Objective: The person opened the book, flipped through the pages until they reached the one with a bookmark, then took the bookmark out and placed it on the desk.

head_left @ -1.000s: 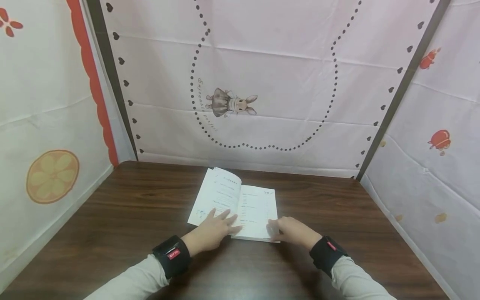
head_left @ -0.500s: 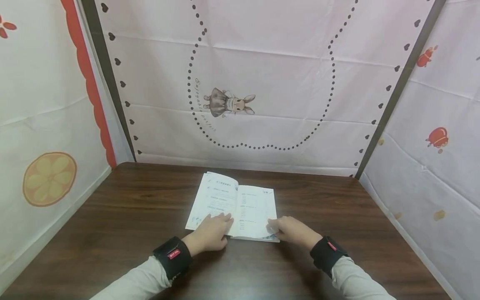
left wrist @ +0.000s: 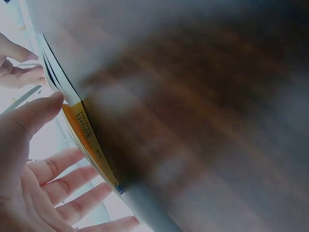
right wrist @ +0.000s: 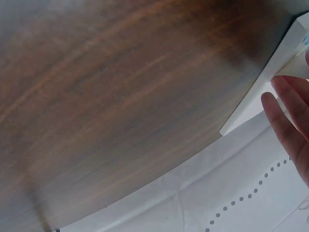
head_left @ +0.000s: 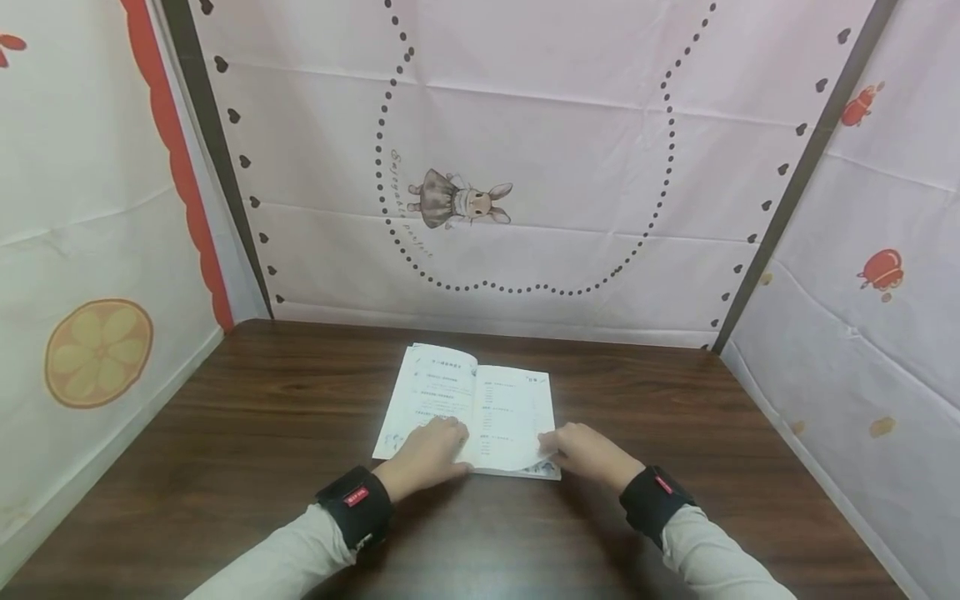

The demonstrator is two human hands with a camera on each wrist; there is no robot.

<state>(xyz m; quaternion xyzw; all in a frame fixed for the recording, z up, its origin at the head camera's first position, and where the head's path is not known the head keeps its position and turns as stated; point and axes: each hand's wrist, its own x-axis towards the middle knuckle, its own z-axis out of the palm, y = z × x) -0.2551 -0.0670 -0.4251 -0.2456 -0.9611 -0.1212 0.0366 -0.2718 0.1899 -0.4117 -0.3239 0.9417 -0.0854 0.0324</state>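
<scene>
While the book [head_left: 480, 408] lies open at the lower middle of the frame on the table [head_left: 225, 433], your left hand [head_left: 426, 454] presses flat, fingers straight, on its left page, and your right hand [head_left: 588, 454] pinches the right page's lifted lower corner

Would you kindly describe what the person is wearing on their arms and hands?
Both hands are bare: the left hand and the right hand wear no gloves. Each forearm has a light grey long sleeve. At each wrist sits a black band, the left wristband and the right wristband, each with a small red label bearing white markings.
</scene>
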